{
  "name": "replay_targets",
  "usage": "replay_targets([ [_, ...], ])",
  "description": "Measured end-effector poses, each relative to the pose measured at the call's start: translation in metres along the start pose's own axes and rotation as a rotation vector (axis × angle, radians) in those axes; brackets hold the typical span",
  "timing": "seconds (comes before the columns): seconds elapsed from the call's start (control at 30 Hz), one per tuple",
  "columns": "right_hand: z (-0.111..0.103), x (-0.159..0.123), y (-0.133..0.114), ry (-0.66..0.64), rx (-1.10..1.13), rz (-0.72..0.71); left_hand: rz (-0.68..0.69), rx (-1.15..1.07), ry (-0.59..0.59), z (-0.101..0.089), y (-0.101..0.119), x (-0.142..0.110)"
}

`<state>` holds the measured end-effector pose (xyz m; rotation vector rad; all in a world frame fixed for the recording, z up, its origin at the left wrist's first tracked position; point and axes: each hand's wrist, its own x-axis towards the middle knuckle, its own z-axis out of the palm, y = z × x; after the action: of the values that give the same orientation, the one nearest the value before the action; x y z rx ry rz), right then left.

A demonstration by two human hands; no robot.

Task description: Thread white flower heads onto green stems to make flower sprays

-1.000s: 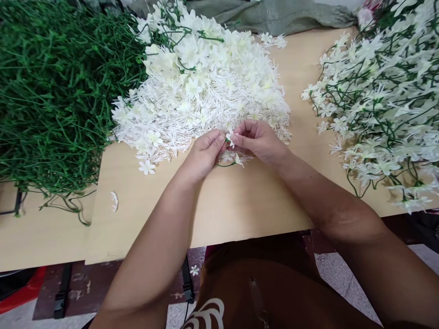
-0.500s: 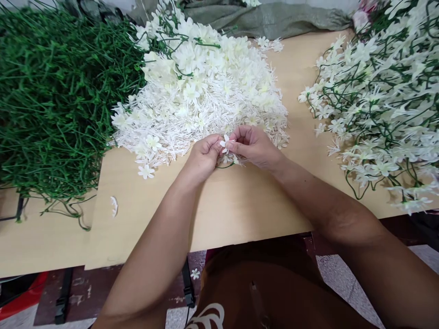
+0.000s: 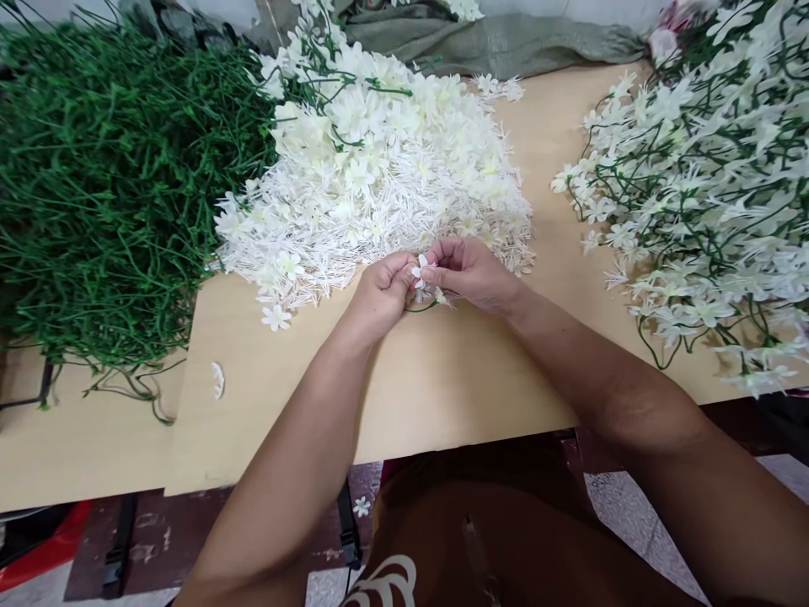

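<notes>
My left hand (image 3: 387, 291) and my right hand (image 3: 471, 271) meet at the near edge of a heap of white artificial flower heads (image 3: 392, 177). Between them is a small white artificial flower (image 3: 420, 271), pinched by my right thumb and fingers. My left fingers are closed around a green plastic stem (image 3: 422, 308), whose curved end shows below the hand with white petals beside it. The fingers cover most of the spot where flower and stem come together, so I cannot tell whether they are joined.
At the left rises a big pile of green plastic stems (image 3: 126, 194). Stemmed white flowers (image 3: 701, 219) are heaped at the right. One loose flower (image 3: 276, 317) and a white petal piece (image 3: 218, 381) lie on the wooden tabletop (image 3: 442, 388). Grey-green cloth (image 3: 506, 46) runs along the back.
The whole view has shifted slightly, so everything on the left sits a little further right. Both hands keep nearly the same pose around the flower and stem.
</notes>
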<state>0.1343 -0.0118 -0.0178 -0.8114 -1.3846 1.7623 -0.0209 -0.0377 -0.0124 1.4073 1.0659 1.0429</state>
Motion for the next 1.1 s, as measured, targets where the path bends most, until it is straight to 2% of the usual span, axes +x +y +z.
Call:
replay_targets([
  [0.27, 0.0, 0.002, 0.004, -0.041, -0.075, -0.041, -0.005, 0.058, 0.003, 0.0, -0.001, -0.001],
  [0.4, 0.003, 0.002, 0.004, 0.016, -0.129, -0.045, 0.008, 0.07, 0.018, 0.001, -0.001, 0.0],
  [0.53, 0.001, 0.003, 0.002, 0.026, -0.02, -0.008, -0.056, 0.011, 0.05, 0.003, 0.0, 0.0],
  [0.67, -0.004, 0.003, -0.001, -0.058, 0.169, 0.051, -0.117, -0.037, 0.006, 0.003, 0.004, -0.002],
  [0.77, -0.005, 0.003, -0.004, -0.061, 0.24, 0.069, -0.135, -0.037, -0.029, 0.001, 0.008, -0.003],
  [0.9, -0.004, 0.003, -0.007, -0.071, 0.254, 0.084, -0.089, -0.032, -0.035, -0.001, 0.009, -0.002],
  [1.1, -0.004, 0.003, -0.003, -0.008, 0.196, 0.092, -0.059, -0.067, -0.054, -0.003, 0.005, -0.002],
])
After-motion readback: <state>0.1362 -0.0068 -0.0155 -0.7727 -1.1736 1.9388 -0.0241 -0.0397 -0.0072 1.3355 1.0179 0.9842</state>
